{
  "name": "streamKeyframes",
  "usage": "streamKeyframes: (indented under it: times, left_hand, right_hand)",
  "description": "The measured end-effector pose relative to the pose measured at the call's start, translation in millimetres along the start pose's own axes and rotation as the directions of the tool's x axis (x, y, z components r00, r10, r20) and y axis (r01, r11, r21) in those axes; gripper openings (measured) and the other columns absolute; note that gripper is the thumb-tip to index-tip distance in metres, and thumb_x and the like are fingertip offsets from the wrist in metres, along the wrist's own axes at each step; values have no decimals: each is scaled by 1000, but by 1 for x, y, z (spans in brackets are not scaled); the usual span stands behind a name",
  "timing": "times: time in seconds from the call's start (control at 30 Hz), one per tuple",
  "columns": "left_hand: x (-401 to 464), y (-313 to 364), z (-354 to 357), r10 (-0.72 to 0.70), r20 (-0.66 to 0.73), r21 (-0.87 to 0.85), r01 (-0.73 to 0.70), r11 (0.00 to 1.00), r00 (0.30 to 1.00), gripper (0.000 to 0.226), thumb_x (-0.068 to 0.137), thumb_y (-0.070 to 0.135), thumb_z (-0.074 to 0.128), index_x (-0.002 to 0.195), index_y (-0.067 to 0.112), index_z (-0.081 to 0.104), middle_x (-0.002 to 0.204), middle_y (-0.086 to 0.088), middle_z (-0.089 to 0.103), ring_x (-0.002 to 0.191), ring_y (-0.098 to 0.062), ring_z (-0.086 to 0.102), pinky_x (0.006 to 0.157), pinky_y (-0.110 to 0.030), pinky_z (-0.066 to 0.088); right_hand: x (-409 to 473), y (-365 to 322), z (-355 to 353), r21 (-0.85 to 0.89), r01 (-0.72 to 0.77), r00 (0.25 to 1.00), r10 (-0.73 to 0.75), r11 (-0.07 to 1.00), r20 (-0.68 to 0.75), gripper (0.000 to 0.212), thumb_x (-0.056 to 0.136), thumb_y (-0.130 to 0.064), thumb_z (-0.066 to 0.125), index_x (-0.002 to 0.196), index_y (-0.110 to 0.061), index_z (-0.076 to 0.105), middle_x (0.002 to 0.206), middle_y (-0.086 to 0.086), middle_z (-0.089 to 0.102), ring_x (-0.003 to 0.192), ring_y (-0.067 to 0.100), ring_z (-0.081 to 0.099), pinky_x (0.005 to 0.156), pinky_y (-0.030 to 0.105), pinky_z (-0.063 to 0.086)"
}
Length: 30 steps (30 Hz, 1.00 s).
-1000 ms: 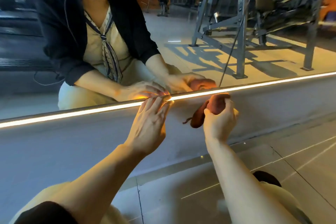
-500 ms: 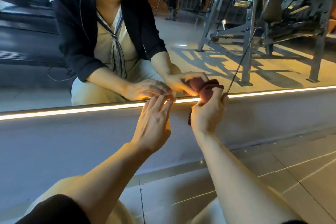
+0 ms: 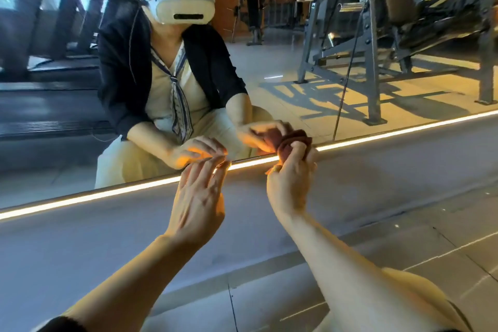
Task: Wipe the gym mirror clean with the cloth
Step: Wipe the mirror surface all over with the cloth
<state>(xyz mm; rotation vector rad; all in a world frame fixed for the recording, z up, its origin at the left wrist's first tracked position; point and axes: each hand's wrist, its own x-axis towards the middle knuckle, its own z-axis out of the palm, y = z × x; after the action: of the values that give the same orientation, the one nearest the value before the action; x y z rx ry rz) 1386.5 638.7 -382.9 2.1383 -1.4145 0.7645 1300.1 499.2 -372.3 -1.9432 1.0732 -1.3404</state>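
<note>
Gym mirror (image 3: 310, 94) fills the upper frame above a lit strip (image 3: 107, 195); right hand (image 3: 292, 178) grips the bunched cloth (image 3: 293, 141) against its bottom edge at centre, left hand (image 3: 200, 197) flat-fingered alongside, so wiping appears barely begun, most glass untouched.

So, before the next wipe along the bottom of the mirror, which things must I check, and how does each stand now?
1. Cloth gripped in right hand: ok.
2. Cloth touching the mirror at its lower edge: ok.
3. Left hand flat, fingertips on the light strip, beside the cloth, apart from it: ok.
4. Glass to the right free of obstacles: ok.
5. Cloth clean or damp enough: cannot tell.
</note>
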Motion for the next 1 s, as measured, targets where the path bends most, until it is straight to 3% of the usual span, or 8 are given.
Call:
streamKeyframes:
  times: [0.13,0.23,0.33,0.47,0.57,0.67,0.77,1.0]
  left_hand:
    - [-36,-24,2,-80,-53,4,80,997,995,78,63,-14,60,138,2,50,141,-21,49,131,-38,40,112,-51,28]
    - [-28,-23,-4,-50,-43,-34,48,998,998,72,67,-13,54,138,-1,52,138,-22,52,128,-37,40,108,-49,32]
    - [-27,-27,-9,-84,-24,-63,82,995,996,68,67,-14,55,134,-1,56,136,-20,54,122,-38,45,104,-45,33]
    - [-29,-34,-8,-92,-31,-53,90,995,995,58,69,-10,54,127,-1,62,130,-19,58,117,-37,48,103,-45,35]
    - [-27,-40,-9,-42,-53,-41,39,998,998,54,76,2,36,122,-1,64,125,-19,60,114,-35,48,100,-42,35]
    - [-27,-42,-10,-22,-63,-55,19,998,998,51,77,-2,38,121,-1,63,124,-19,60,112,-34,49,97,-40,36]
    - [-28,-43,-8,-19,-44,-73,15,997,999,53,80,3,35,124,0,63,127,-19,59,113,-35,50,97,-40,38]
    - [-31,-47,-11,17,12,-98,-16,995,1000,49,83,6,34,123,-3,61,129,-21,56,116,-36,49,101,-40,37]
  right_hand:
    - [-26,-19,3,93,214,915,-233,972,328,47,72,17,54,111,-7,62,117,5,44,107,35,54,90,32,44]
    - [-11,-21,0,167,44,999,-45,985,6,48,72,21,48,112,-1,60,117,12,48,111,35,50,86,22,35]
    - [4,-10,3,132,-153,959,179,979,-218,48,74,20,47,119,2,53,125,23,50,115,42,49,97,40,43]
    - [-36,-24,25,64,58,998,-58,996,11,49,68,20,52,111,-2,60,122,18,48,108,43,53,90,49,49]
    - [-60,-32,27,141,156,945,-189,978,265,50,69,20,51,106,-10,67,109,-3,43,104,26,54,90,18,46]
    - [-38,-33,18,217,-54,997,65,975,-45,52,71,22,48,111,-8,65,109,0,49,100,23,50,86,3,32]
    - [-14,-28,19,214,-188,941,238,959,-240,54,71,22,50,117,-4,60,117,12,49,110,36,51,93,28,41]
    - [-78,-59,37,204,145,971,-179,968,160,48,68,13,51,99,-19,67,108,-9,39,102,31,55,80,31,53]
